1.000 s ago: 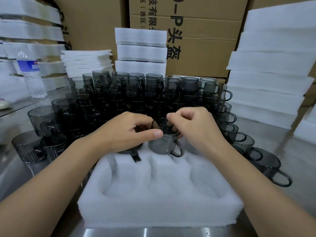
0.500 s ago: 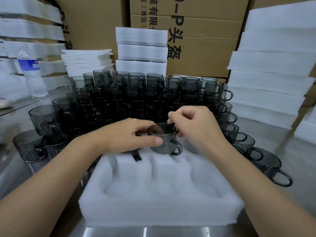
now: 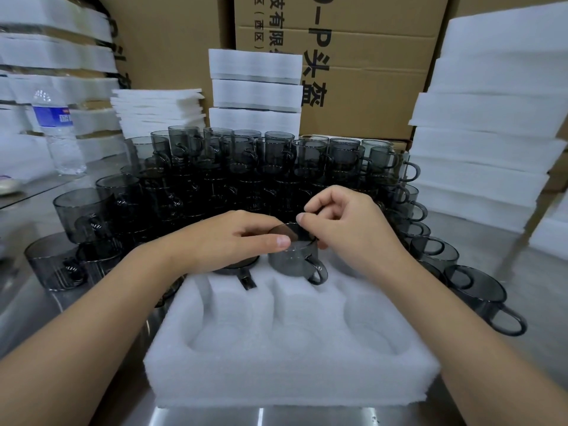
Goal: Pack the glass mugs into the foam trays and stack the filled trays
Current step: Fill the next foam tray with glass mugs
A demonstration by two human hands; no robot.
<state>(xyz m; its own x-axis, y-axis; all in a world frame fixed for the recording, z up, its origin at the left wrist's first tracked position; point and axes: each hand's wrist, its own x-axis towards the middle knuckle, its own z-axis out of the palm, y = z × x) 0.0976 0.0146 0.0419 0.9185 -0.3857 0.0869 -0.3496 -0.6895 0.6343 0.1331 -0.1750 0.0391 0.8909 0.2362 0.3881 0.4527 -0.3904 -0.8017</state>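
A white foam tray point(image 3: 289, 370) with round pockets lies on the steel table in front of me. Both hands hold one smoky grey glass mug point(image 3: 295, 259) over the tray's far middle pocket, its handle pointing toward me. My left hand point(image 3: 227, 241) grips its rim from the left, thumb along the near side. My right hand point(image 3: 347, 222) pinches the rim from the right. Another mug point(image 3: 238, 267) sits in the far left pocket, mostly hidden under my left hand. The three near pockets hold nothing.
Several stacked grey mugs point(image 3: 246, 173) crowd the table behind the tray, and more trail off to the right point(image 3: 479, 293). White foam stacks stand at right point(image 3: 485, 142), back centre point(image 3: 255, 87) and left. A water bottle point(image 3: 58, 133) stands far left. Cardboard boxes form the back wall.
The held mug has dropped slightly toward the far middle pocket. Both hands stay on its rim and have hardly shifted.
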